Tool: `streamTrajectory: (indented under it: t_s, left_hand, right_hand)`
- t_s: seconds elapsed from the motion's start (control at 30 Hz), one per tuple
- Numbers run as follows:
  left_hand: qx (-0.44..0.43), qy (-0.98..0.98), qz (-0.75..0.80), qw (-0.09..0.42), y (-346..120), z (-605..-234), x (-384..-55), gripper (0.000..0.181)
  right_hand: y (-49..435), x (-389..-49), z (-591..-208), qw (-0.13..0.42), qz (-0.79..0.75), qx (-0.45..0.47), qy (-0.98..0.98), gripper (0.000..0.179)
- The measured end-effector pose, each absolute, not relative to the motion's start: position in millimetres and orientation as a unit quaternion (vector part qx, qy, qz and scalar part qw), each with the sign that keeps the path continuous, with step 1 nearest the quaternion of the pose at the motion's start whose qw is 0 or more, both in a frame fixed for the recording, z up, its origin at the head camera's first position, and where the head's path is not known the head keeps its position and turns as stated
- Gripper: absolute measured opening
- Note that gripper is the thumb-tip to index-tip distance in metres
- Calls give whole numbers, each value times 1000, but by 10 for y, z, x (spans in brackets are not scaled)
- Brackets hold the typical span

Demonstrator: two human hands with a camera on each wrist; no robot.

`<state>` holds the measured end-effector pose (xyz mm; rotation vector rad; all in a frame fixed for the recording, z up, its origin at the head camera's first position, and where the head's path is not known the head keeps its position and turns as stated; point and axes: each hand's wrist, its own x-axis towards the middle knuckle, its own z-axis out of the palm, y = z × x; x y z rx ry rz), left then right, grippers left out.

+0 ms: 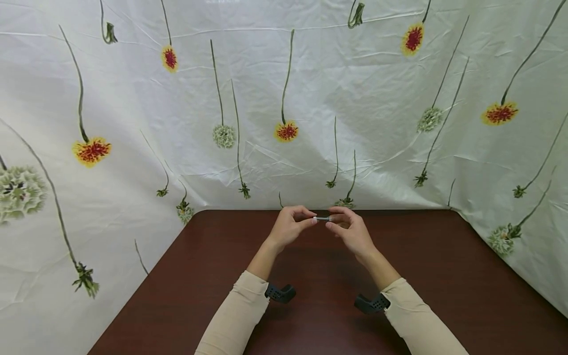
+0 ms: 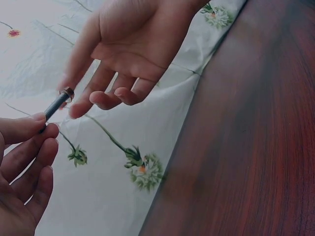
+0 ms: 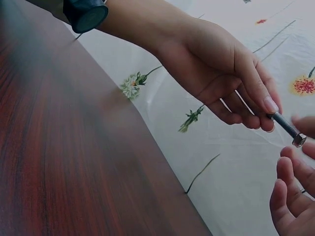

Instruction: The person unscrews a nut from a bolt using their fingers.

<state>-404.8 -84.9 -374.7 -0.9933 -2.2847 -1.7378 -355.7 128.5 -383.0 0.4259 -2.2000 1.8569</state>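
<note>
A metal bolt (image 1: 322, 218) is held up above the far edge of the table. My left hand (image 1: 287, 228) pinches its threaded end between thumb and fingertips, with the other fingers loosely bent below. In the right wrist view the bolt (image 3: 284, 124) slants down to its hex head. My right hand (image 1: 351, 232) is at the head end, thumb and index finger spread on either side of it. The left wrist view shows the right hand (image 2: 130, 54) palm-on with its fingers relaxed; its thumb is blurred. Whether a fingertip touches the bolt head is unclear.
A dark reddish-brown wooden table (image 1: 199, 296) lies under both arms. Behind and beside it hangs a white cloth (image 1: 257, 98) printed with flowers. Black bands with camera mounts (image 1: 280, 294) sit on both wrists, over beige sleeves (image 1: 239, 310).
</note>
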Motion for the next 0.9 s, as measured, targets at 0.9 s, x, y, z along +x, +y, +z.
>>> streamTrajectory:
  t_s: [0.9]
  left_hand:
    - [-324, -751, -573, 57, -850, -3757, -4047, 14]
  right_hand:
    - [1300, -3542, -3809, 104, 653, 123, -740, 28]
